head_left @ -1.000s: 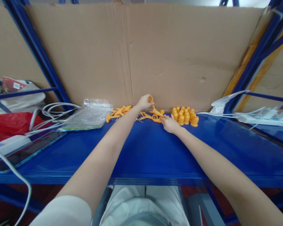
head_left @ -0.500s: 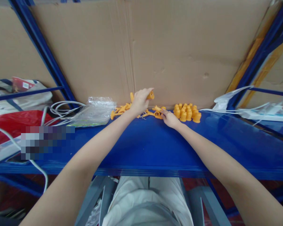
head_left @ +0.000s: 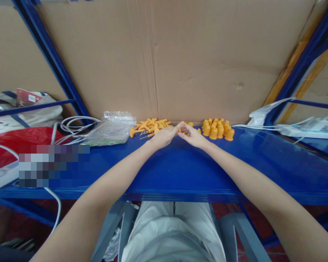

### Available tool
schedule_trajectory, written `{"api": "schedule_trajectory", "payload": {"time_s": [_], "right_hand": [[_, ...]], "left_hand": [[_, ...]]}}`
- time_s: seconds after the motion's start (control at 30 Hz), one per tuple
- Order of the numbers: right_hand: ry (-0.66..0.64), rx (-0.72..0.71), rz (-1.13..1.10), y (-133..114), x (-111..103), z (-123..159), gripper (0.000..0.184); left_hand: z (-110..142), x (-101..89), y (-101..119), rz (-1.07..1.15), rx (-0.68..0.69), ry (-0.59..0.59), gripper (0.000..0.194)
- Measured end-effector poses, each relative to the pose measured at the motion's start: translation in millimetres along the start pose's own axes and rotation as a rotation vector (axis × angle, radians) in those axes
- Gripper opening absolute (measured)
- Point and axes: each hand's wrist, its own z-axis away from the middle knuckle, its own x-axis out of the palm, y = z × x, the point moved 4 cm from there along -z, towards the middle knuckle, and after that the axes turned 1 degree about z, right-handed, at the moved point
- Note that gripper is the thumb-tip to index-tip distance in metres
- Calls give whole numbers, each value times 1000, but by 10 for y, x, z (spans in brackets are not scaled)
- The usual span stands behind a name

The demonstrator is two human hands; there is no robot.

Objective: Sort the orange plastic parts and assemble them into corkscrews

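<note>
Head view: L hand [head_left: 164, 138] & R hand [head_left: 194, 136] meet nr the back of the desk [head_left: 169, 171], fingertips close together, approx. btwn two orange groups. Fingers of both bend inward; can't tell if either grip is pinching smth, as the tips are hidden. A few orange pieces [head_left: 190, 124] show just behind the R hand.

Corkscrews [head_left: 153, 125], orange w/ metal spirals, lie in a loose pile just L of & behind the L hand, nr the cardboard [head_left: 207, 54]. Orange caps [head_left: 218, 130] stand in a tight cluster just R of the R hand, narrow ends up; insides n/v.

Containers: clear plastic bag [head_left: 109, 133] lies flat on the desk, L of the pile, some colour along its near edge; contents unclear. Farther L, red bag [head_left: 24, 143], contents hidden, white cable [head_left: 54, 134] by it. Cloth bag [head_left: 38, 118] behind that, w/ red packet [head_left: 28, 97] at its top; can't tell if in or on it. Far R: white power strip [head_left: 308, 131].
</note>
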Motion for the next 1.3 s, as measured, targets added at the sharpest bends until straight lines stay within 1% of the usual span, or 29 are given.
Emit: {"api": "schedule_trajectory", "payload": {"time_s": [0.17,0.23,0.37,0.43,0.6,0.77,0.9,1.0,1.1,1.23,1.3], "right_hand": [[-16,25,-90,114,84,-44,24],[-18,26,-114,151,99,-65,22],[-20,20,-124,183,19,-76,23],[-22,24,-105,181,-51,-64,24],[-43,39,-8,101,-153,-25,21],[-62,75,135,-23,-176,-26,22],[-74,80,193,-48,-180,-38,23],[-65,52,199,-25,-168,-49,23],[-34,2,199,-18,-163,-61,20],[-10,-74,217,-70,-178,-67,18],[-5,-103,226,-103,-190,-66,18]], "left_hand": [[10,-4,39,29,-21,-15,56],[2,-28,35,14,-53,-16,51],[-10,-111,-34,-86,-132,-49,31],[-6,-143,-69,-123,-141,-70,25],[12,-138,-99,-121,-118,-77,22],[2,-127,-94,-118,-115,-93,22],[-14,-168,-76,-100,-137,-117,24],[-22,-191,-74,-83,-177,-156,25],[-30,-218,-80,-75,-186,-181,26],[-46,-283,-85,-44,-158,-167,26],[-51,-317,-92,-32,-166,-162,27]]}}
